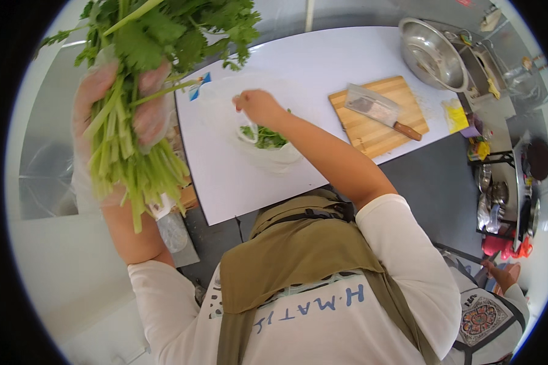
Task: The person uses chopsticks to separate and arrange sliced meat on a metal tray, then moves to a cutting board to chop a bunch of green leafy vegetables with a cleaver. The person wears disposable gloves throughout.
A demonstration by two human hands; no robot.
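Note:
My left hand (148, 107), in a clear plastic glove, is raised at the upper left and closed around a large bunch of leafy green celery (123, 150). The leaves are at the top and the pale cut stalks point down. My right hand (258, 107) is over the white table, fingers pinched on a thin, translucent white plastic bag (274, 159). The bag is spread on the tabletop with leafy greens (267, 137) inside, partly hidden by my right forearm.
On the white table (237, 191), a cleaver (374, 105) lies across a wooden cutting board (388, 132). A large steel basin (434, 54) stands at the back right by a sink. Shelves with pans (497, 191) are at far right. Another person (488, 305) is at lower right.

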